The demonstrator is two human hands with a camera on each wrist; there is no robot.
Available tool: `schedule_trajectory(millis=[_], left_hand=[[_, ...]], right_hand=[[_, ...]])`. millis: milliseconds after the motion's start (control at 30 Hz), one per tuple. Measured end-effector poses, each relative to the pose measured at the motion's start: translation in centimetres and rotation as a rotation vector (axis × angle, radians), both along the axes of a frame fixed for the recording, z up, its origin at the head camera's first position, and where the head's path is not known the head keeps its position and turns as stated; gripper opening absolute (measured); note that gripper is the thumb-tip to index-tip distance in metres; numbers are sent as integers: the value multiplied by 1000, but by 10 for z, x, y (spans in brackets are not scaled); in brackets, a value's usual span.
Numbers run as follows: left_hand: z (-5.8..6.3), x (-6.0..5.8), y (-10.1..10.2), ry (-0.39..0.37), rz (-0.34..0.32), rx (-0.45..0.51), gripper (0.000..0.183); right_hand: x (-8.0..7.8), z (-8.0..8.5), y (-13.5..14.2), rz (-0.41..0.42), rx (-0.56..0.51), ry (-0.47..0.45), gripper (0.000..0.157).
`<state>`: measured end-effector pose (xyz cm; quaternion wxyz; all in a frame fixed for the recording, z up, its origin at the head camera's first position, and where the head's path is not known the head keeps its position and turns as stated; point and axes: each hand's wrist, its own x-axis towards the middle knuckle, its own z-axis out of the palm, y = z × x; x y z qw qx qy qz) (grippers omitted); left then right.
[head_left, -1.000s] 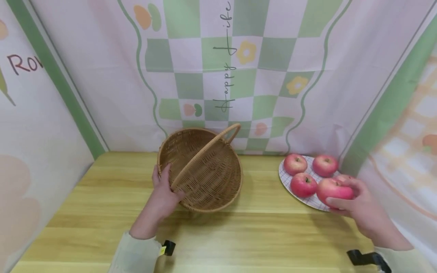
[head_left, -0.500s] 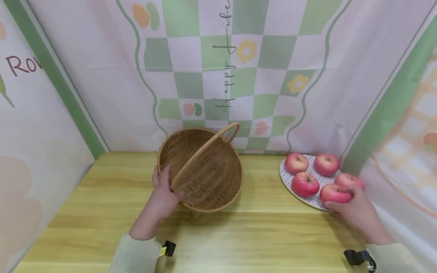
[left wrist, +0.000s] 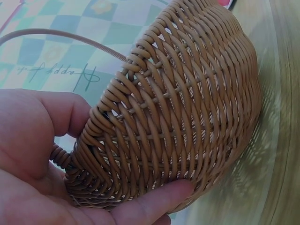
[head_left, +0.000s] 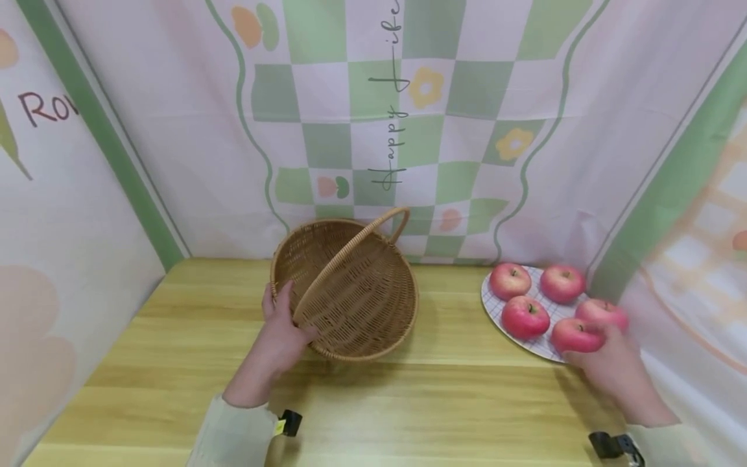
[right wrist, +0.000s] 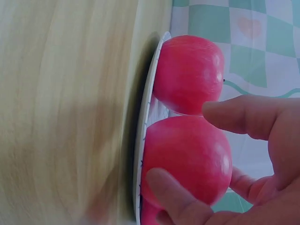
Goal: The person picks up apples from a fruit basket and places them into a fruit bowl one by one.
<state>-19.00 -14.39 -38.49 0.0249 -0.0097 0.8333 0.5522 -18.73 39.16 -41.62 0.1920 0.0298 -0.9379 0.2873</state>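
Note:
A brown wicker basket with an arched handle tilts toward me on the table, its woven inside in view. My left hand grips its near-left rim beside the handle's base. In the left wrist view, fingers of that hand press the outer weave. At the right, a red apple sits at the near edge of a checked plate. Around this apple my right hand is spread, thumb and fingers fairly straight. Whether every fingertip touches it is unclear. Other apples share the plate.
The wood table carries the basket and plate. Behind it hangs a checkered cloth, close to the basket's back. Side cloths rise at both edges, the right one near the plate.
An apple held in my right hand over the plate has come down onto it, uncovering the apple behind. The right hand has since drawn back slightly. My left hand and the basket stay put.

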Motion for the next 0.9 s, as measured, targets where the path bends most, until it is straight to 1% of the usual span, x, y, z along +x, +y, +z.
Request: schedule_trajectory(millis=[33,133,167,267,300,367,400,467,533,600,667,733,833,900], left_hand=[[0,0,0,0,2,5,101],[0,-2,-2,4,16,22,100],[-1,-2,-3,6,23,47,100],[-4,-5,-10,4,39,195,95],[-5,-5,-14,4,42,250,93],[-8,-6,-22,-5,41,365,87],[-10,-6,-26,-9,42,406,86],[-12,-6,-36,-30,46,448,86],[-14,-5,-48,-58,58,467,91],[-15,-4,-60,-94,80,472,95],[-14,-3,-74,-125,94,468,94],[-11,-3,-89,-139,103,450,92],[-7,-3,-112,-112,106,394,87],[-6,-3,-126,-81,118,353,82]], right_hand=[[0,0,-1,-3,-9,-12,54],[2,2,-3,-31,-8,-72,60],[4,3,-3,-47,0,-97,66],[8,10,-7,-101,12,-181,82],[10,13,-9,-121,26,-195,83],[14,19,-15,-140,53,-191,84],[15,22,-19,-134,64,-160,77],[16,27,-28,-118,78,-78,62],[16,33,-39,-103,90,-10,51],[14,39,-49,-91,90,19,47],[14,44,-59,-98,96,-13,55],[13,48,-69,-95,102,-55,57],[10,53,-83,-89,101,-105,55],[7,55,-92,-86,87,-116,51]])
